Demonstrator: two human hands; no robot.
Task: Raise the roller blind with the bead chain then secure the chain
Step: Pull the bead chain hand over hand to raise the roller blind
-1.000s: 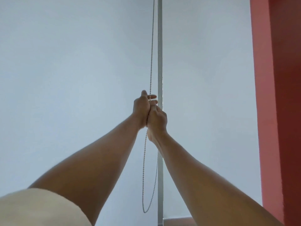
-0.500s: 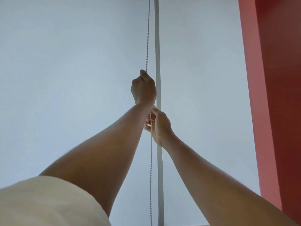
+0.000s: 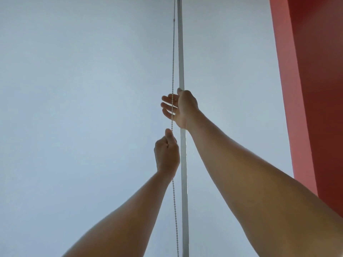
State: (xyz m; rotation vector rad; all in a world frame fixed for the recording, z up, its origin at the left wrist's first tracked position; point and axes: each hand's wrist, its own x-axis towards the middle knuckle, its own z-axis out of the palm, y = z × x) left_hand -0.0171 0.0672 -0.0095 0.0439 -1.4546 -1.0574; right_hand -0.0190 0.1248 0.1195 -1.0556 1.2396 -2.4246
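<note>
reaching up, left hand (image 3: 166, 154) fists bead chain (image 3: 172, 75), right hand (image 3: 182, 108) spread above.

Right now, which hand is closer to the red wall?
The right hand. It is up high, open around the bead chain, nearer the red wall. The left hand is lower and farther left, fist shut on the chain.

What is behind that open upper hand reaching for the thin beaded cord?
Behind the open right hand runs the grey metal vertical bar, partly covered by it, with pale blind fabric beyond. The white bead chain passes in front of its fingers.
</note>
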